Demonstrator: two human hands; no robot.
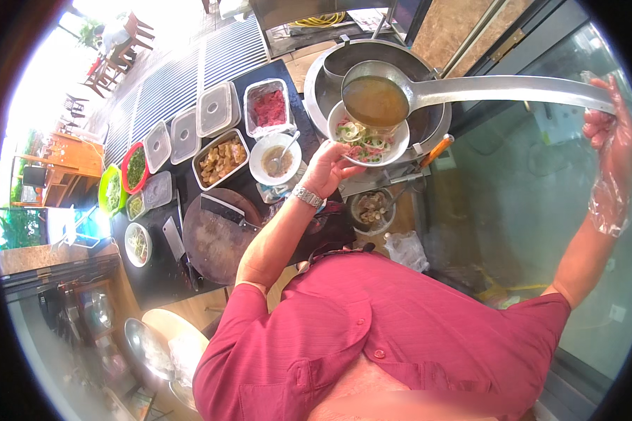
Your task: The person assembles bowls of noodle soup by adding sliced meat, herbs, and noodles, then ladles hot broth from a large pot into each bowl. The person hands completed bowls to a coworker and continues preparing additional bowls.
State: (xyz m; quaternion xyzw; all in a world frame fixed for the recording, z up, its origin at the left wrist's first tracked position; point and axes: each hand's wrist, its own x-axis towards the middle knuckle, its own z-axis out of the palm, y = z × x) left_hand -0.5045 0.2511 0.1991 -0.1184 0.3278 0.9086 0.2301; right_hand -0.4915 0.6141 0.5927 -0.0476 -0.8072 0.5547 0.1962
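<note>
My left hand (329, 167), with a metal watch at the wrist, holds the rim of a white bowl (399, 150) with sliced meat, onion rings and chopped green onion in it. In my right hand (613, 123), which wears a clear plastic glove, is the end of the long handle of a large metal ladle (474, 90). The ladle's cup, with brown broth (376, 101) in it, is over the bowl and hides part of it. Both are above a large round metal pot (441, 118); the pot's contents are mostly hidden.
A round chopping board (210, 252) bears a cleaver (221, 208); another cleaver (174, 238) lies beside it. Nearby stand a tray of red meat (268, 109), a tray of brown chunks (222, 163), a white bowl with a spoon (275, 159) and lidded containers (216, 110). A glass panel (505, 210) is at right.
</note>
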